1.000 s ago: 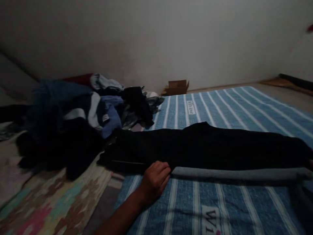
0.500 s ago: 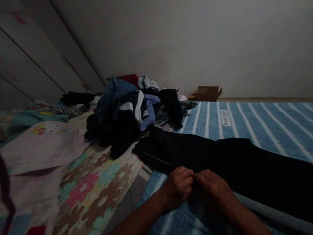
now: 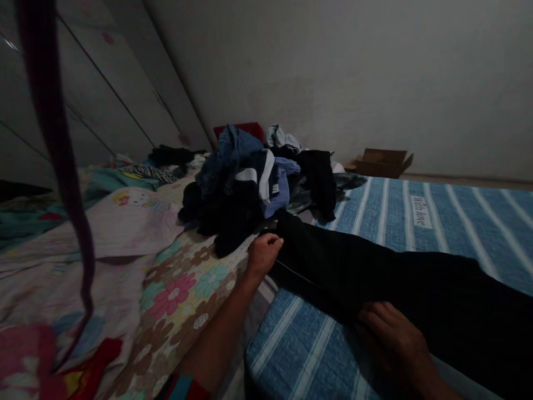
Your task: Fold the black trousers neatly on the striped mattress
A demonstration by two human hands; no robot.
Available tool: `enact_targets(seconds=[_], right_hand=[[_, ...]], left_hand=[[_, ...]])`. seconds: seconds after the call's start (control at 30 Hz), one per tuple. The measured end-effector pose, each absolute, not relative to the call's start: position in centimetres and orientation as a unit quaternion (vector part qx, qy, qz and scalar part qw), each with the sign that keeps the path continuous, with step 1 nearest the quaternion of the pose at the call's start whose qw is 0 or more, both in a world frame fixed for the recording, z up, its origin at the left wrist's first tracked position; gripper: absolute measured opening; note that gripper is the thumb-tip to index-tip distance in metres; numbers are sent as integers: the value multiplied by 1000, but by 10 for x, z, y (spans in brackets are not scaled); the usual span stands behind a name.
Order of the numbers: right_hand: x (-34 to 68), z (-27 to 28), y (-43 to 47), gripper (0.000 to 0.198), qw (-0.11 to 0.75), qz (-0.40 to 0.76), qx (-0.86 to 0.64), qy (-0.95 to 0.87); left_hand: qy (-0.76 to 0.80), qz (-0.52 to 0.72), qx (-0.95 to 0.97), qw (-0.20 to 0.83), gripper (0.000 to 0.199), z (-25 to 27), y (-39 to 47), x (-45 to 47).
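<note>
— What is the left hand (image 3: 264,253) doing?

— It is curling its fingers around the end of the black garment (image 3: 395,280), pinching the cloth at the edge nearest the flowered sheet (image 3: 183,289).

— And the right hand (image 3: 393,336)?

— It is lying on the near edge of the same garment, palm down; the light is poor there, so I cannot tell whether it is gripping the cloth or only pressing on it.

— Where is the garment lying?

— It is stretching lengthwise across the blue striped blanket (image 3: 387,205), from the left hand away to the right edge of the view, with a grey strip of it showing along the near side.

— What is lying around it?

— A pile of clothes (image 3: 254,178) is sitting just beyond the left hand, touching the garment's end. A cardboard box (image 3: 381,162) is standing on the floor against the wall behind the blanket. A dark strap (image 3: 62,166) is hanging close to the camera on the left.
</note>
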State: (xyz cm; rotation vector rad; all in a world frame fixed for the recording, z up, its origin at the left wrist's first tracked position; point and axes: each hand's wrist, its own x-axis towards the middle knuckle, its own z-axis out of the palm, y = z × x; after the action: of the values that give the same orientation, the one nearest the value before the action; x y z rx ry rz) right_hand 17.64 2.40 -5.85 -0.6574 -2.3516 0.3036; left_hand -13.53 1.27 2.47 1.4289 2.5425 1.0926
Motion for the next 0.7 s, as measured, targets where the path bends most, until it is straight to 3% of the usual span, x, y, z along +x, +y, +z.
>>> enact_targets(seconds=[0.2,0.33,0.4,0.7], right_hand=[[179,-60,26,16,330,138,-249,-900],[178,-56,26,16,325,147,-248,-901],[179,-54,25,16,317,150,-255,-901],[181,-50,29,13,316,147,-246,-904]], left_hand=[[849,318,422,-21,22,47,59,-128],[902,216,374,-13,57,60,82,-124],[908,215,360,12,65,62,89,-124],[878,290,378,49,50,53,99,-136]])
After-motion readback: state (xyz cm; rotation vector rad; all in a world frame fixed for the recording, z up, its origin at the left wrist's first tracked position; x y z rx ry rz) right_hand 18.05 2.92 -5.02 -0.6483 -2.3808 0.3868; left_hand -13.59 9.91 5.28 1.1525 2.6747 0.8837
